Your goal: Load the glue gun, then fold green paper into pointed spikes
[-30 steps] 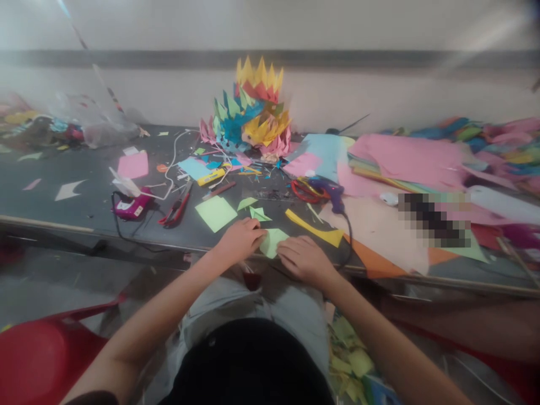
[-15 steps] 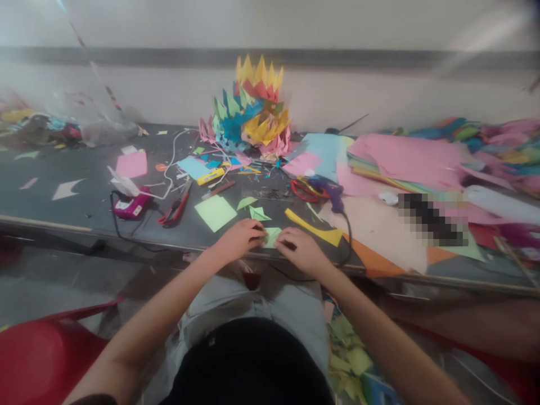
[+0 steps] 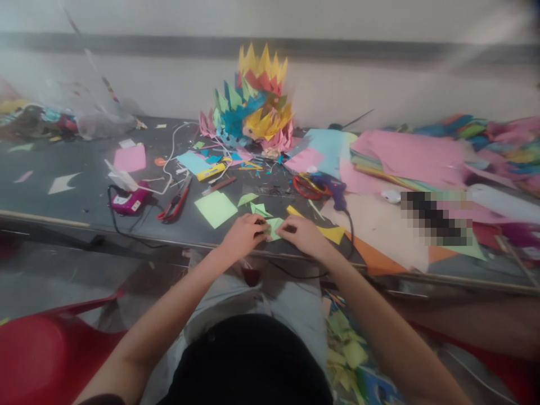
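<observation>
Near the table's front edge, a small light green paper [image 3: 275,228] lies between my two hands. My left hand [image 3: 244,233] grips its left side with bent fingers. On its right side, my right hand [image 3: 301,233] has its fingertips pinched on the same paper. Just behind them sits a folded green piece [image 3: 260,210], with another green scrap [image 3: 247,198] beyond it. A stack of light green squares [image 3: 216,209] lies to the left. The yellow paper strip [image 3: 331,233] is partly covered by my right hand.
Pliers with red handles [image 3: 174,203] and a magenta device [image 3: 131,199] lie to the left. Colourful paper crowns [image 3: 257,115] stand at the back. A purple glue gun [image 3: 336,194], red-handled scissors [image 3: 310,188] and pink sheets [image 3: 413,157] are on the right.
Both hands have moved slightly away from me with the small green paper, which now looks tilted. My right hand covers more of the yellow strip. The view has shifted a little.
</observation>
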`<state>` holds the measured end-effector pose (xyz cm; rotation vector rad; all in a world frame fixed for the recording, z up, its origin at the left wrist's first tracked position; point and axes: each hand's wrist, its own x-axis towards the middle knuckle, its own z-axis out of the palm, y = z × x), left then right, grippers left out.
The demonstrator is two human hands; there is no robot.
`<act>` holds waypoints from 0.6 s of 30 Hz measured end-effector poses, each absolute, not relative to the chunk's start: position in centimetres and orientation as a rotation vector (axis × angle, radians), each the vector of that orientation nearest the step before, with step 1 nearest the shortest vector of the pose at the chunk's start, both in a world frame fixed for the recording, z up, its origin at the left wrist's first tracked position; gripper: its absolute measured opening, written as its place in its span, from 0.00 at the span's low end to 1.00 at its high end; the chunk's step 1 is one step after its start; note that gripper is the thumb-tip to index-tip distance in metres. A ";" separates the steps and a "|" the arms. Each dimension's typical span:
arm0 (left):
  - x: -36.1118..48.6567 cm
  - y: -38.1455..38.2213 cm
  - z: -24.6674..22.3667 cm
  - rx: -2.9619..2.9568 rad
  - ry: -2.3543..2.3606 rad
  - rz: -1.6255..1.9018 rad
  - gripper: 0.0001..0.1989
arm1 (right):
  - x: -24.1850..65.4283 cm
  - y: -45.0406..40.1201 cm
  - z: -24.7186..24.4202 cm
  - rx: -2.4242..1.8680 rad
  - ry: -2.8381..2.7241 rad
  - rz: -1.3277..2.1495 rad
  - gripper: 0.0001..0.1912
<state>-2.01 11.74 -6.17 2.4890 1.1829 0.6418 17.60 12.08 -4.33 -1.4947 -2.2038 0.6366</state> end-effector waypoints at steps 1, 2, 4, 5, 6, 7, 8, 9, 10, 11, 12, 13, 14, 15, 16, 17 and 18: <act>-2.0 11.7 -6.1 2.489 1.176 0.639 0.10 | 17.6 12.1 -4.4 -1.495 -2.207 0.633 0.07; -2.1 11.7 -6.1 2.488 1.176 0.640 0.10 | 17.7 12.0 -4.4 -1.480 -2.211 0.633 0.08; -2.0 11.7 -6.0 2.482 1.186 0.643 0.10 | 18.0 12.0 -4.5 -1.411 -2.228 0.648 0.09; -2.0 11.6 -6.0 2.479 1.193 0.644 0.10 | 18.2 11.9 -4.6 -1.367 -2.240 0.658 0.10; -2.0 11.6 -6.0 2.479 1.198 0.644 0.10 | 18.3 11.9 -4.7 -1.327 -2.250 0.667 0.10; -2.0 11.6 -6.1 2.479 1.201 0.643 0.10 | 18.4 11.9 -4.7 -1.301 -2.256 0.672 0.11; -2.0 11.7 -6.1 2.481 1.200 0.641 0.11 | 18.5 11.8 -4.7 -1.294 -2.257 0.676 0.10; -2.0 11.7 -6.1 2.484 1.195 0.640 0.11 | 18.4 11.8 -4.7 -1.305 -2.252 0.676 0.10; -2.0 11.7 -6.2 2.487 1.190 0.640 0.12 | 18.3 11.8 -4.7 -1.332 -2.240 0.675 0.10; -2.0 11.8 -6.3 2.489 1.184 0.642 0.12 | 18.1 11.8 -4.7 -1.369 -2.221 0.676 0.10; -2.0 11.8 -6.3 2.489 1.180 0.647 0.12 | 17.9 11.8 -4.6 -1.408 -2.201 0.681 0.10; -2.1 11.9 -6.4 2.488 1.177 0.656 0.12 | 17.8 11.8 -4.6 -1.445 -2.178 0.686 0.10; -2.1 11.9 -6.5 2.486 1.171 0.666 0.12 | 17.6 11.8 -4.6 -1.476 -2.155 0.688 0.10; -2.1 12.0 -6.5 2.484 1.162 0.676 0.13 | 17.4 11.8 -4.6 -1.500 -2.133 0.687 0.10; -2.2 12.0 -6.6 2.482 1.152 0.686 0.13 | 17.3 11.8 -4.7 -1.517 -2.115 0.683 0.11; -2.2 12.0 -6.6 2.480 1.140 0.693 0.12 | 17.2 11.8 -4.7 -1.530 -2.102 0.675 0.11; -2.2 12.1 -6.7 2.478 1.131 0.698 0.12 | 17.1 11.8 -4.8 -1.540 -2.093 0.666 0.11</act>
